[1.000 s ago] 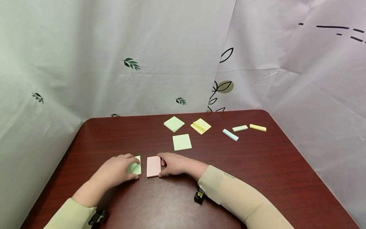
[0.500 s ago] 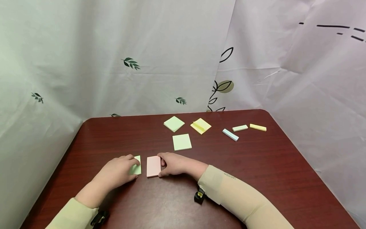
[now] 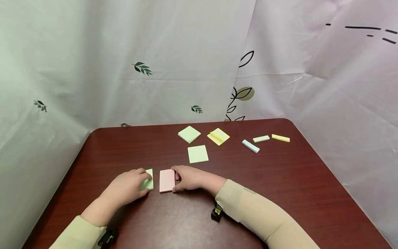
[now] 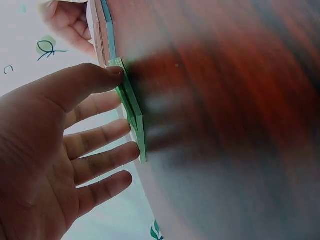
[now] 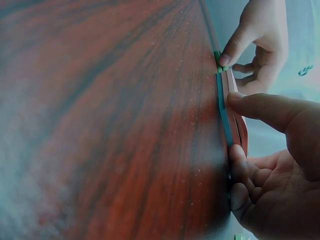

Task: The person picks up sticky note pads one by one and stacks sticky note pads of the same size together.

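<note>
In the head view my left hand [image 3: 125, 186] holds a green sticky note pad [image 3: 150, 184] flat on the table, thumb at its near edge and fingers at its far side. The left wrist view shows this pad [image 4: 140, 131] as layered, with the thumb at one end. Just to the right, my right hand [image 3: 191, 178] grips a pink sticky note pad [image 3: 167, 180] by its right side, between thumb and curled fingers. A blue layer [image 5: 223, 107] lies beneath the pink in the right wrist view. A narrow gap separates the two pads in the head view.
Farther back lie a pale green square pad [image 3: 198, 154], another green pad [image 3: 189, 134] and a yellow pad [image 3: 218, 136] with a folded strip. To their right are blue [image 3: 250, 146], pale [image 3: 261, 139] and yellow [image 3: 281, 138] narrow strips. Patterned cloth [image 3: 174, 62] hangs behind the table.
Since a second ago my left hand has shifted very slightly, its thumb a little farther left along the green pad's near edge. The right hand and both pads stay in place.
</note>
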`<state>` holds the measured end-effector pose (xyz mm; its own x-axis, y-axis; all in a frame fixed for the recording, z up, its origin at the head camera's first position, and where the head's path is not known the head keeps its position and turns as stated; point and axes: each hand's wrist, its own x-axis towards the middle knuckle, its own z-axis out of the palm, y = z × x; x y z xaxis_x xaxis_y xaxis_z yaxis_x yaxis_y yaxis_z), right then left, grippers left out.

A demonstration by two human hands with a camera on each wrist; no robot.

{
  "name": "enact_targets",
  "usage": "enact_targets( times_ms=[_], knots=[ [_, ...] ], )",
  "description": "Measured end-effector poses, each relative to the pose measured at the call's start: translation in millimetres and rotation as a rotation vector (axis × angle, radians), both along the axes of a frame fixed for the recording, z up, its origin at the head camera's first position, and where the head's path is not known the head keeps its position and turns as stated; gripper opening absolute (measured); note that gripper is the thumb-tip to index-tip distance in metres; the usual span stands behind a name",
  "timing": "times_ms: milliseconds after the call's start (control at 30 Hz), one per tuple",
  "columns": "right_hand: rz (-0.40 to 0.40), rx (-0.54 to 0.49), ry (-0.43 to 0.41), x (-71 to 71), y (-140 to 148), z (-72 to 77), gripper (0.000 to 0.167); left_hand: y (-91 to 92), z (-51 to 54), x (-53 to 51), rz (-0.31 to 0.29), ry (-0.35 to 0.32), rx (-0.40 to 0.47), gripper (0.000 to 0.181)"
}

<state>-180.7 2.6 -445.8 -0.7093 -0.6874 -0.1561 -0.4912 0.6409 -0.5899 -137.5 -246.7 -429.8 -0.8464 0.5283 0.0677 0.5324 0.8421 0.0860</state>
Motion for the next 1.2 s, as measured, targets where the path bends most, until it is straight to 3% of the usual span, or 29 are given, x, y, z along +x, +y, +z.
enact_targets(
  times_ms=[833,1033,1200],
  knots=[
    [0.007,0.011,-0.001,-1.8,-0.8,-1.6,0.039,-2.9,0.7,1.8,0.034,-0.068,0.014,0.025],
    [0.004,0.019,0.002,-0.9,-0.6,-1.3,0.039,-3.1,0.2,0.9,0.033,-0.043,0.017,0.027],
    [0.009,0.015,-0.002,-1.9,-0.8,-2.0,0.039,-1.2,3.8,-1.2,0.092,-0.038,0.037,0.03]
  ],
)
